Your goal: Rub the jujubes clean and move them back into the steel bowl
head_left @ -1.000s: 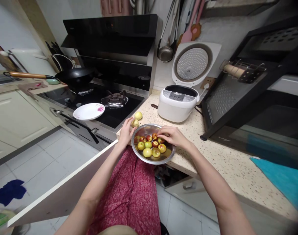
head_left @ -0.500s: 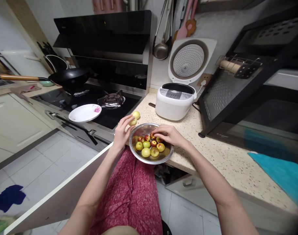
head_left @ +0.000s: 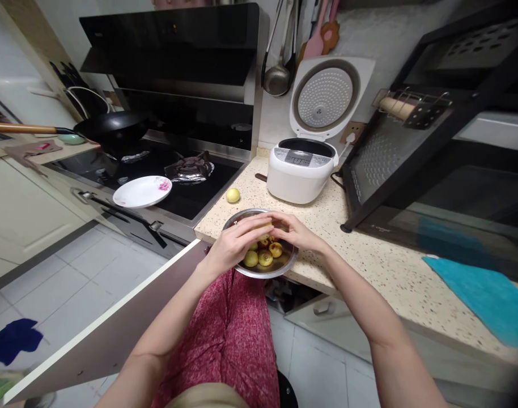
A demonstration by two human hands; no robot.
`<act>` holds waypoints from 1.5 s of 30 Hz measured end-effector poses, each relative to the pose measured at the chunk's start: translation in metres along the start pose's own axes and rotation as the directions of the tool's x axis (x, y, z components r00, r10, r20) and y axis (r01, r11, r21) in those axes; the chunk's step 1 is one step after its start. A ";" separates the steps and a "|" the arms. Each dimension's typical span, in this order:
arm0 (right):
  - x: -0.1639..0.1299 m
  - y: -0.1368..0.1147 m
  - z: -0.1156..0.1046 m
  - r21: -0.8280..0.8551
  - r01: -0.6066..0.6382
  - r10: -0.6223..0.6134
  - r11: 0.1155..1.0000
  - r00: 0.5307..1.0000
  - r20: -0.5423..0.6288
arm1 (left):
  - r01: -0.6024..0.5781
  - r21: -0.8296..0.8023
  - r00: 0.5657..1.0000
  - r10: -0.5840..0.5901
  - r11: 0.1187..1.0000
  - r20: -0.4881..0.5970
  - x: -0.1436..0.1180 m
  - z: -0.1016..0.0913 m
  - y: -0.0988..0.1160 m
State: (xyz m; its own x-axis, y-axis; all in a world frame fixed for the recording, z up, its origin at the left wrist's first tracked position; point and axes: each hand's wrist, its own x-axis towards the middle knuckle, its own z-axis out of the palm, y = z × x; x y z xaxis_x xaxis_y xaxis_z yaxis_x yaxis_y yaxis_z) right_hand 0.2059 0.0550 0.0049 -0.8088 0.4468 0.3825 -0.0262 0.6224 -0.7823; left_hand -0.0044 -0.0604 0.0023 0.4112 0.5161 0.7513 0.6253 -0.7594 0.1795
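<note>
1. Two bare arms reach from bottom of frame to centre. Left hand and right hand meet fingertip to fingertip above the bowl. Both are closed on one held fruit, the left curled round it and the right pinching its far side. Judged step: working on a single fruit over the bowl, poss. rubbing or picking at it. Can't tell which.
2. Next move, as I judge it: needs a firm but light pinch. The fruit is small, round and prob. slick, so it should stay over the bowl in case it slips.
3. Hood, upper left: flat black glass, glossy. Hob below it is the same dark glass w/ a metal burner.
4. Black rack, right: perforated metal sheet, tilted.
5. Counter, centre to lower right: pale speckled stone, smooth, square edge.
6. Rice cooker, above centre: white plastic, rounded, lid up, dark pot inside.
7. Teal cloth, lower right: soft, lies flat.
8. Plate, left of centre, on the hob edge: white ceramic w/ pink print.
9. Bowl at the counter's front edge, centre: thin shiny steel, round, shallow.
10. Fruits in bowl: small, smooth-skinned, yellow-green w/ red patches, partly under the hands.
11. Lone fruit: yellow, on the counter, upper left of the bowl, apart from it.
</note>
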 end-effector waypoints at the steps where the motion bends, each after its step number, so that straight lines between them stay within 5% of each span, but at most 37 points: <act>1: 0.001 0.000 0.000 0.016 -0.004 0.005 1.000 1.000 -0.017 | 0.029 0.012 1.000 -0.029 1.000 0.004 0.000 -0.002 0.001; 8: 0.005 0.004 0.003 -0.125 0.050 -0.067 0.991 0.988 -0.137 | 0.293 0.067 0.951 -0.283 0.954 -0.122 -0.013 -0.021 0.018; 17: 0.003 0.008 0.000 -0.207 0.082 -0.067 0.975 0.995 0.079 | 0.418 0.041 0.901 -0.408 0.908 -0.147 -0.040 -0.022 0.025; 24: 0.003 0.007 -0.004 -0.237 0.079 -0.050 0.968 0.991 0.126 | 0.463 0.015 0.875 -0.454 0.886 -0.167 -0.041 -0.022 0.016; 31: 0.003 0.002 -0.003 -0.236 0.094 -0.065 0.967 0.989 0.130 | 0.544 -0.005 0.822 -0.534 0.839 -0.196 -0.034 -0.019 -0.050; 38: 0.004 0.004 -0.005 -0.159 0.056 -0.049 0.986 0.997 0.052 | 0.564 0.059 0.824 -0.556 0.824 -0.110 -0.014 0.021 -0.133; 45: 0.005 0.002 -0.010 -0.126 0.015 -0.025 0.992 0.997 -0.075 | 0.589 0.083 0.807 -0.579 0.804 -0.111 -0.006 0.045 -0.166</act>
State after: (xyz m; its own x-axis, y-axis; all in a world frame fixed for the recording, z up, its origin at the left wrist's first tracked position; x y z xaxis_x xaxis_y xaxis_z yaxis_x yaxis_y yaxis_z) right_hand 0.2075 0.0652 0.0102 -0.7615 0.4781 0.4376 0.0361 0.7054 -0.7079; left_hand -0.0814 0.0801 -0.0606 -0.1036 0.8131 0.5729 0.8002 -0.2739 0.5335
